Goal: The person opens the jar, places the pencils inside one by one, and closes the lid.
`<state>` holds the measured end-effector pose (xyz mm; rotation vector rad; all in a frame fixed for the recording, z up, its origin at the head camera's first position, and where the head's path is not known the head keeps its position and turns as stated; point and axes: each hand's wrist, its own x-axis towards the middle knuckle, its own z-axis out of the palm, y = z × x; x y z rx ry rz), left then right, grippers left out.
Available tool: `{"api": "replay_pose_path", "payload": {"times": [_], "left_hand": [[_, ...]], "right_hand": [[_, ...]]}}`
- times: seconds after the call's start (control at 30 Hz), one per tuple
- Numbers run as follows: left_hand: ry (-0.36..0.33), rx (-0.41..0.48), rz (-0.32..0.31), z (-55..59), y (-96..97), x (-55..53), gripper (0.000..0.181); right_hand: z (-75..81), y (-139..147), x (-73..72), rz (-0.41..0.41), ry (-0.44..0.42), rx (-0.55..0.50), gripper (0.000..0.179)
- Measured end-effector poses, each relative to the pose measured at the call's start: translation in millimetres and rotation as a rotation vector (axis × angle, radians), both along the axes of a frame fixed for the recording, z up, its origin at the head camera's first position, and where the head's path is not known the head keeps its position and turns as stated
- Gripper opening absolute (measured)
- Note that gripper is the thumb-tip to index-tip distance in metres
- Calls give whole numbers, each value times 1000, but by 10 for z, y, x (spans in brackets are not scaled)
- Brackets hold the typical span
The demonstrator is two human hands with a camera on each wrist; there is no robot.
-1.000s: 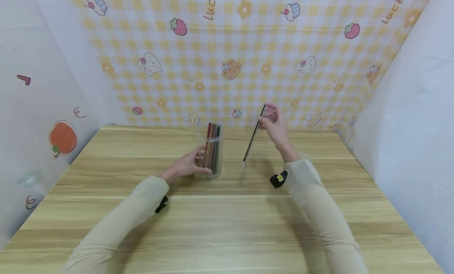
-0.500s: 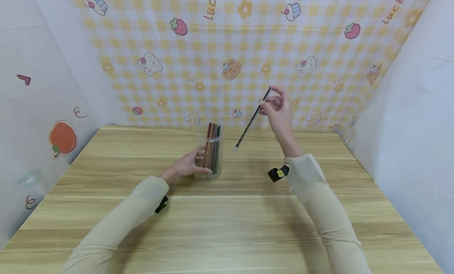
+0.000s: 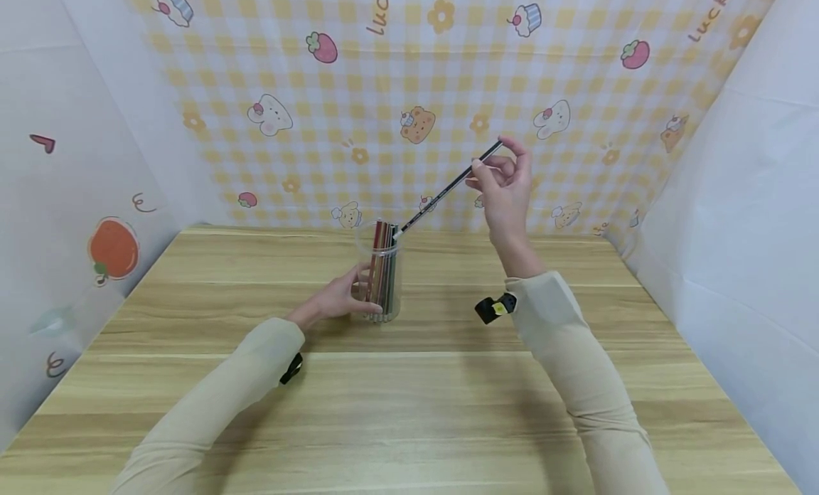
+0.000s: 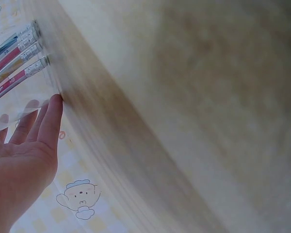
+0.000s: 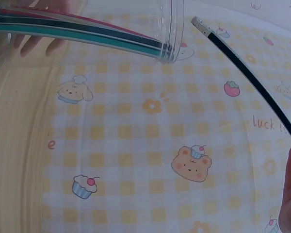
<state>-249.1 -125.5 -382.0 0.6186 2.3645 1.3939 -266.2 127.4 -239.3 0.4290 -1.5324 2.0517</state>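
Observation:
A clear plastic cup stands on the table with several pencils inside, erasers down. My left hand holds it low on its left side, thumb in front and fingers behind. In the left wrist view, those fingers spread along the clear wall below the pencils' eraser ends. High to the right, my right hand pinches a black pencil near its upper end. The pencil slants down to the left, its white eraser end just outside the cup's mouth in the right wrist view.
The wood-grain table reaches back to a yellow checked cloth with cartoon prints. White cloth walls close off both sides. A black wrist camera hangs by the right sleeve.
My right hand has risen, carrying the black pencil up while its eraser end swung left to the cup's mouth. The pencil now slants more. My left hand and the cup have stayed put.

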Motion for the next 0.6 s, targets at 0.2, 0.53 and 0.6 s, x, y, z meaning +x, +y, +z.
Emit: {"api": "replay_pose_path", "payload": {"times": [0.2,0.53,0.6], "left_hand": [[21,-4,14,-204,-31,-130,89],[26,-10,15,-196,-24,-123,92],[27,-17,15,-194,-25,-121,94]], "right_hand": [[-43,-109,-22,16,32,32,43],[-177,-368,76,37,-23,223,42],[-193,-416,124,42,-38,267,41]]}}
